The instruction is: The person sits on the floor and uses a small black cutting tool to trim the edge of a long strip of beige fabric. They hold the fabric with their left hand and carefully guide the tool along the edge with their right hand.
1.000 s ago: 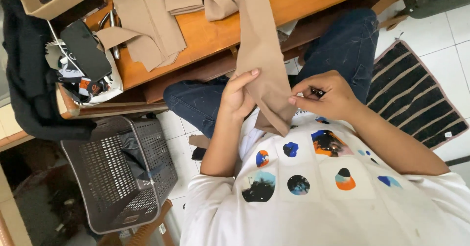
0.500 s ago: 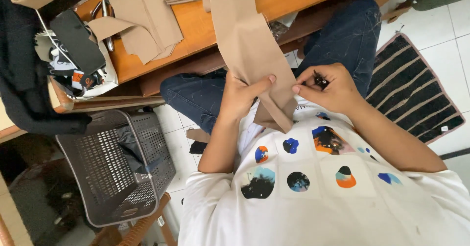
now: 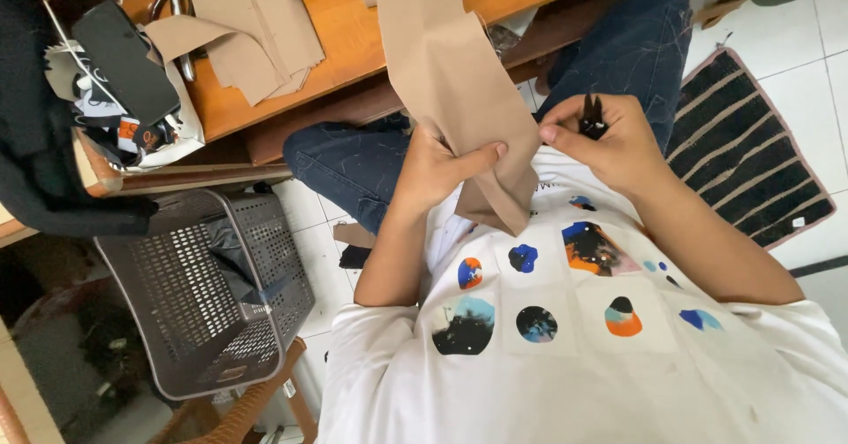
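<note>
Orange wooden bench carries tan fabric pieces; beside it stands a grey perforated basket. Over the lap hangs a tan fabric strip, pinched by the left hand; the right hand grips small black snips.

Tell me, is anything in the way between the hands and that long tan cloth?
Nothing visible is. The left hand already has a grip on the long tan strip of fabric, thumb across its front. The right hand touches the strip's edge with its fingertips while holding a small black tool.
</note>
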